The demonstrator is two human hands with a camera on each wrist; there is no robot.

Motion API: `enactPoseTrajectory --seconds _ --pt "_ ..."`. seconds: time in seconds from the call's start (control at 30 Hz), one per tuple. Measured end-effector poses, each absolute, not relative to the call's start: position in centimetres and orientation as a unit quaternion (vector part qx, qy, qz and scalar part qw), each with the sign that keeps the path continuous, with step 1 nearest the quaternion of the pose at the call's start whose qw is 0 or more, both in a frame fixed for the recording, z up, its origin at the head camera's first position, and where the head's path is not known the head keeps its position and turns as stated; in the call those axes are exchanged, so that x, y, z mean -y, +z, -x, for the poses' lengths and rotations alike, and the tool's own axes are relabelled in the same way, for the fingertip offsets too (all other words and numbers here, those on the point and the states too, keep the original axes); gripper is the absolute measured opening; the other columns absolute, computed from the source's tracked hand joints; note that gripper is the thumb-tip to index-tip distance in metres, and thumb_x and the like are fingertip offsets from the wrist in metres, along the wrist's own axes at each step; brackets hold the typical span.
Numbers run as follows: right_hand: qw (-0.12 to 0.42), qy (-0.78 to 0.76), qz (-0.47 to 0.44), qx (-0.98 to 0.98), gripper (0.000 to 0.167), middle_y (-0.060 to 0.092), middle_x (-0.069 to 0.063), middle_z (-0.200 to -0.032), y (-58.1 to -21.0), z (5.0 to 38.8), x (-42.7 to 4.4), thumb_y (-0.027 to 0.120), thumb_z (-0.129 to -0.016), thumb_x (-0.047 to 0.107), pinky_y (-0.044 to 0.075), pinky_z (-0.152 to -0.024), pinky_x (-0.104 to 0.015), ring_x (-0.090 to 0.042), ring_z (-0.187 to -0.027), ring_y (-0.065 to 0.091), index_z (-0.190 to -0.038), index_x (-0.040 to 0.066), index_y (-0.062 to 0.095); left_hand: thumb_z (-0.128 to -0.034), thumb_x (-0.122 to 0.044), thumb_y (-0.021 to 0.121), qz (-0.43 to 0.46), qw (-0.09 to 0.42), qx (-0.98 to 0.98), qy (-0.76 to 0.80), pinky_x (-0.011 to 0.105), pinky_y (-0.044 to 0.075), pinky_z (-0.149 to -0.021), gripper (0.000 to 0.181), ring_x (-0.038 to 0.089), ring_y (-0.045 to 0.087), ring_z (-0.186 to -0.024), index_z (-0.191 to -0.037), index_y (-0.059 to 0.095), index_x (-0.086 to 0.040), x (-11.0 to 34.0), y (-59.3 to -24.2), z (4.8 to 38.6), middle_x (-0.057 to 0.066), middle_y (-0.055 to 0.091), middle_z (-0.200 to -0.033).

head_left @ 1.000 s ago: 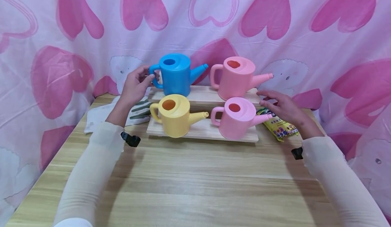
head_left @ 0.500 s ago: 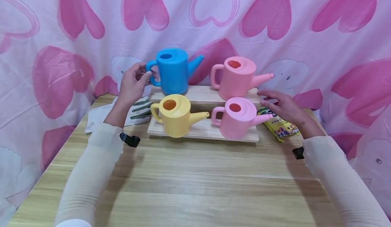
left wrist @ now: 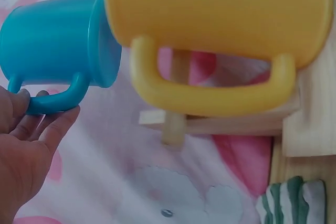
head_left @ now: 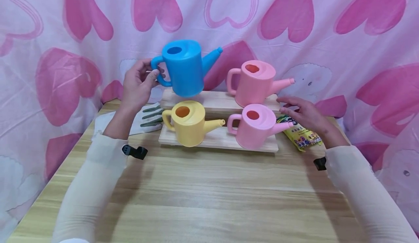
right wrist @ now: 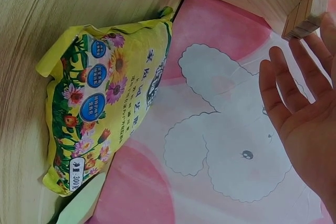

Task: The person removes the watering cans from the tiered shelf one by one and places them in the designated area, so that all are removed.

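Observation:
My left hand (head_left: pixel 136 84) pinches the handle of a blue watering can (head_left: pixel 184 68), which hangs above the left end of the stand's upper shelf, spout pointing right. In the left wrist view, fingers and thumb curl round the handle of the blue watering can (left wrist: pixel 52 40). My right hand (head_left: pixel 302 114) is at the right end of the wooden stand (head_left: pixel 216 100). Its relaxed fingers touch the shelf end in the right wrist view, and it holds nothing. A coral pink watering can (head_left: pixel 254 84) stands on the upper shelf. Below stand a yellow one (head_left: pixel 189 126) and a light pink one (head_left: pixel 253 130).
White gloves with green stripes (head_left: pixel 147 117) lie left of the stand. A yellow printed bag (head_left: pixel 301 135) lies at its right, beneath my right hand. The wood-grain table (head_left: pixel 209 192) stretches in front; a pink heart-patterned curtain (head_left: pixel 229 14) hangs behind.
My left hand has lifted the blue watering can off the upper shelf, moving it up and slightly left. My right hand and the other cans have stayed put.

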State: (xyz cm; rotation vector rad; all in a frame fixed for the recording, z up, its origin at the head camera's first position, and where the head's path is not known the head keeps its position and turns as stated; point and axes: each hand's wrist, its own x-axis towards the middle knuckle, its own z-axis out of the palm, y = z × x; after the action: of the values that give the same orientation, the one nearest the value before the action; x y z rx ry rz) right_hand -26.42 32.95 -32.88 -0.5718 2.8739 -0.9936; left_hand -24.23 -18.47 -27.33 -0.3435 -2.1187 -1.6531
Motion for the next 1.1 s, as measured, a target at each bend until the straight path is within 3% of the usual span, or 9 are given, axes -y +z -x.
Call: enactPoseTrajectory --seconds 0.53,0.73,0.97,1.1 --pt "0.024 -0.333 0.185 -0.924 0.054 0.044 -0.016 -0.156 -33.1 26.6 -33.0 0.065 -0.103 0.035 0.045 -0.100 -0.067 -0.041 -0.129 0.051 -0.151 0.014 0.052 -0.1035 -0.005 0.059 0.214 0.201 0.756 -0.585 0.031 0.058 -0.088 0.031 0.022 0.070 -0.107 -0.134 0.060 -0.001 16.1 -25.2 18.8 0.012 0.071 -0.116" --pt "0.022 -0.336 0.187 -0.923 0.053 0.047 -0.016 -0.154 -33.0 26.6 -33.0 0.064 -0.104 0.034 0.046 -0.100 -0.066 -0.040 -0.127 0.052 -0.151 0.013 0.052 -0.1022 0.003 0.058 0.253 0.155 0.743 -0.600 0.033 0.059 -0.087 0.032 0.025 0.070 -0.105 -0.134 0.058 0.003 14.4 -25.7 16.8 0.013 0.071 -0.115" --pt "0.029 -0.334 0.174 -0.926 0.054 0.052 -0.017 -0.149 -32.8 26.5 -33.1 0.064 -0.103 0.037 0.045 -0.100 -0.069 -0.044 -0.130 0.050 -0.152 0.014 0.051 -0.1013 0.001 0.062 0.273 0.097 0.741 -0.606 0.038 0.059 -0.088 0.030 0.024 0.069 -0.106 -0.132 0.060 0.000 11.5 -26.0 15.0 0.011 0.070 -0.114" --pt "0.032 -0.347 0.181 -0.920 0.049 0.051 -0.018 -0.150 -32.7 26.5 -33.3 0.062 -0.105 0.029 0.045 -0.098 -0.070 -0.047 -0.131 0.049 -0.151 0.013 0.052 -0.1016 -0.001 0.062 0.291 0.056 0.740 -0.604 0.037 0.058 -0.091 0.029 0.024 0.069 -0.109 -0.131 0.060 -0.002 9.8 -26.9 14.6 0.009 0.070 -0.116"
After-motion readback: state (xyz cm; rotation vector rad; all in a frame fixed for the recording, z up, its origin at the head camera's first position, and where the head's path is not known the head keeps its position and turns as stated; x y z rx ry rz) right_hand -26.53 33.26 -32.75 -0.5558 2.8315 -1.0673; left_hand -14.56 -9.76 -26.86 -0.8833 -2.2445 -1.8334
